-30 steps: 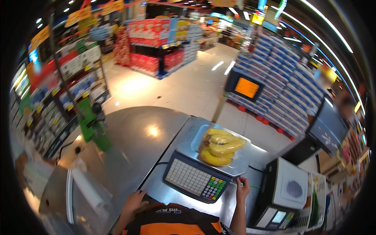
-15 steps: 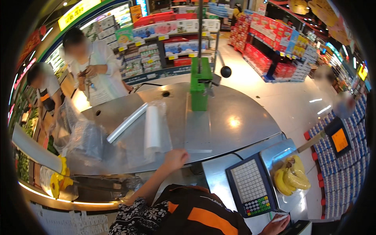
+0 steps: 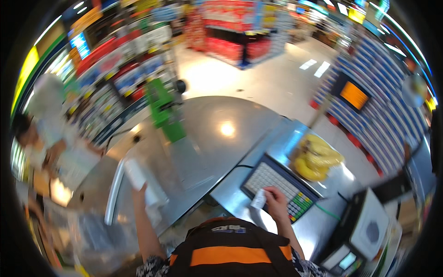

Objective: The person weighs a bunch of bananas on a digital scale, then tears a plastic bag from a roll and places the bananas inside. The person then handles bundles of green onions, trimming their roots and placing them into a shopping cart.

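Observation:
My right hand (image 3: 276,203) pinches a small white paper label (image 3: 259,198) above the keypad (image 3: 277,181) of a scale. A bunch of yellow bananas (image 3: 316,159) in a clear plastic bag rests on the metal scale plate (image 3: 272,150) just beyond the keypad. On the left of the counter my left hand (image 3: 140,191) is at a white roll of plastic bags (image 3: 138,175), seemingly touching its side. Motion blurs its fingers, so their grip does not show. Alongside lies a longer, thinner, silvery roll (image 3: 113,194).
A green stand (image 3: 161,108) rises from the rounded steel counter (image 3: 207,120). Crumpled clear plastic (image 3: 97,235) covers its near left. A machine with a small lit screen (image 3: 369,235) is at lower right. A person (image 3: 60,143) stands beyond the counter's left side.
My view has swung to the right. My right hand has come up from the lower edge with the label, over the keypad. My left hand has moved to the bag roll.

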Action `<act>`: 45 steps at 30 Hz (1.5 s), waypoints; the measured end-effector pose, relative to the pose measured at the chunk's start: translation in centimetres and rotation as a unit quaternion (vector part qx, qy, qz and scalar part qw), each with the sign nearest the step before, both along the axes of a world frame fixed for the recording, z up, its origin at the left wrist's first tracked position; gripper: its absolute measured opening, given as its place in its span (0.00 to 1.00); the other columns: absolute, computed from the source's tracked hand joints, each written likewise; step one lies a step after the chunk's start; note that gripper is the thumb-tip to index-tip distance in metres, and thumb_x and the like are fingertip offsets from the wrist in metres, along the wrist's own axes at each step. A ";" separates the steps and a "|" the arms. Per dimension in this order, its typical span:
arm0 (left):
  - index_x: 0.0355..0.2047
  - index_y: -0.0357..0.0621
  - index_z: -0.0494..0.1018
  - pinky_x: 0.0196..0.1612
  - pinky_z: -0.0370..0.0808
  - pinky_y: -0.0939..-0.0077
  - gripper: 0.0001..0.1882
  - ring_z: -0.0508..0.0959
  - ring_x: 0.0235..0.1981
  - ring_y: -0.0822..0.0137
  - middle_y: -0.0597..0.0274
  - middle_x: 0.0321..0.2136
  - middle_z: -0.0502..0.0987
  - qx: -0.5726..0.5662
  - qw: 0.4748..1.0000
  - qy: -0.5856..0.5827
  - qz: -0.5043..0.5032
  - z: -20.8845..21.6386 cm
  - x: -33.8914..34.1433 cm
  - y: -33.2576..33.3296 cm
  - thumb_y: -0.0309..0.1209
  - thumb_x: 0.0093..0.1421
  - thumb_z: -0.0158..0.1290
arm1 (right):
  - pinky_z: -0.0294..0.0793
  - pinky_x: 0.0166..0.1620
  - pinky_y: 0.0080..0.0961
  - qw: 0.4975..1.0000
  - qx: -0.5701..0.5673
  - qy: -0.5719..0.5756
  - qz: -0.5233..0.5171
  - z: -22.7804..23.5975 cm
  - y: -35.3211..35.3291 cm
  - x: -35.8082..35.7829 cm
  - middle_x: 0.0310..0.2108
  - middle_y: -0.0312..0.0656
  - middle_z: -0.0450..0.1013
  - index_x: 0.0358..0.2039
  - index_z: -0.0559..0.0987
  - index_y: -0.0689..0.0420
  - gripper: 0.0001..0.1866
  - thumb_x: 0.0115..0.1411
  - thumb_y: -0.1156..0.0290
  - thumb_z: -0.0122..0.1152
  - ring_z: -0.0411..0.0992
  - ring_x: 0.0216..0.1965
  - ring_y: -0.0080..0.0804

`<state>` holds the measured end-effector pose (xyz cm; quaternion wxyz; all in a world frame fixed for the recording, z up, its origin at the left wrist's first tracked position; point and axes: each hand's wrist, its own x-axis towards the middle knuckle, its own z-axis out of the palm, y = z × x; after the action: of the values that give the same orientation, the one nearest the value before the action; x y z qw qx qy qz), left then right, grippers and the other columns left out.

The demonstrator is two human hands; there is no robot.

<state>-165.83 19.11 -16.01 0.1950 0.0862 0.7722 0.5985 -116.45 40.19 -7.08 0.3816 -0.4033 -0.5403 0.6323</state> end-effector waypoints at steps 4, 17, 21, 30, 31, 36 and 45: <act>0.50 0.28 0.63 0.47 0.71 0.65 0.28 0.74 0.43 0.55 0.45 0.44 0.72 0.026 0.999 0.041 -0.022 -1.6 -2.8 -1.7 0.30 0.51 0.59 | 0.73 0.44 0.22 0.990 -0.055 0.121 0.044 -1.4 -0.4 -3.0 0.35 0.35 0.70 0.39 0.74 0.61 0.08 0.63 0.71 0.50 0.71 0.37 0.23; 0.36 0.40 0.72 0.31 0.70 0.62 0.14 0.74 0.30 0.49 0.50 0.28 0.75 -0.105 0.860 0.485 -0.119 15.2 7.3 -1.6 0.22 0.46 0.53 | 0.56 0.16 0.13 0.894 -0.176 0.047 0.410 1.2 1.4 -25.6 0.19 0.28 0.64 0.39 0.74 0.57 0.15 0.64 0.59 0.49 0.58 0.14 0.14; 0.43 0.41 0.73 0.39 0.73 0.61 0.19 0.76 0.34 0.51 0.52 0.33 0.76 -0.020 0.868 0.405 -0.288 17.2 10.6 -1.7 0.23 0.47 0.53 | 0.56 0.18 0.15 0.883 -0.221 0.115 0.398 1.0 2.7 -31.6 0.19 0.29 0.64 0.44 0.72 0.59 0.18 0.63 0.58 0.51 0.55 0.14 0.14; 0.57 0.42 0.60 0.50 0.68 0.61 0.31 0.69 0.49 0.49 0.47 0.50 0.68 -0.460 0.844 0.244 0.130 16.1 2.5 -15.8 0.25 0.51 0.54 | 0.55 0.19 0.14 0.886 -0.253 0.144 0.362 0.6 3.8 -34.5 0.17 0.29 0.59 0.45 0.71 0.62 0.18 0.64 0.60 0.49 0.53 0.15 0.14; 0.59 0.43 0.58 0.51 0.67 0.61 0.33 0.69 0.50 0.47 0.46 0.52 0.67 -0.508 0.834 0.159 0.147 16.3 2.3 -15.9 0.26 0.51 0.54 | 0.54 0.19 0.14 0.878 -0.252 0.119 0.388 0.3 3.5 -35.0 0.17 0.29 0.59 0.44 0.72 0.62 0.18 0.64 0.60 0.49 0.54 0.15 0.14; 0.59 0.43 0.57 0.54 0.63 0.58 0.34 0.65 0.53 0.44 0.44 0.53 0.65 -0.537 0.766 0.336 0.110 15.5 3.7 -14.8 0.29 0.51 0.57 | 0.54 0.18 0.14 0.831 -0.241 -0.041 0.499 -0.5 0.0 -40.1 0.16 0.28 0.60 0.41 0.74 0.61 0.18 0.64 0.57 0.49 0.54 0.14 0.15; 0.51 0.41 0.67 0.40 0.73 0.64 0.24 0.76 0.36 0.54 0.46 0.41 0.74 -0.172 0.968 0.184 0.009 4.6 4.9 -10.2 0.35 0.54 0.55 | 0.63 0.23 0.19 0.827 -0.011 -0.245 0.506 -6.9 -5.0 -44.4 0.20 0.33 0.70 0.29 0.78 0.61 0.17 0.55 0.58 0.62 0.65 0.21 0.18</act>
<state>-160.92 8.93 -11.38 0.0561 0.1534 0.8871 0.4317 -160.90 35.20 -13.98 -0.1412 -0.2194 -0.7372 0.6233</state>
